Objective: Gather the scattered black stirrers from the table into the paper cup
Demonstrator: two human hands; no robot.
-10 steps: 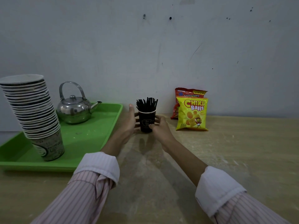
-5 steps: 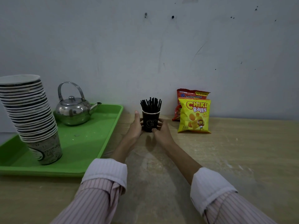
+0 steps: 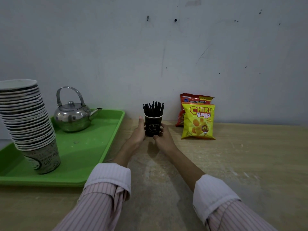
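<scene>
Stirrers bundled upright | black paper cup | left hand, right hand clasp cup

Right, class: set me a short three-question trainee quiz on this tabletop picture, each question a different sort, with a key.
1. True or false: the black stirrers stand upright inside the paper cup.
2. Which hand touches the cup: A) left hand only, B) right hand only, C) both?
3. Fill in: the steel kettle sits on the green ____.

Key
1. True.
2. C, one hand on each side.
3. Tray, which also carries the stack of cups; the snack packets lean by the wall.
</scene>
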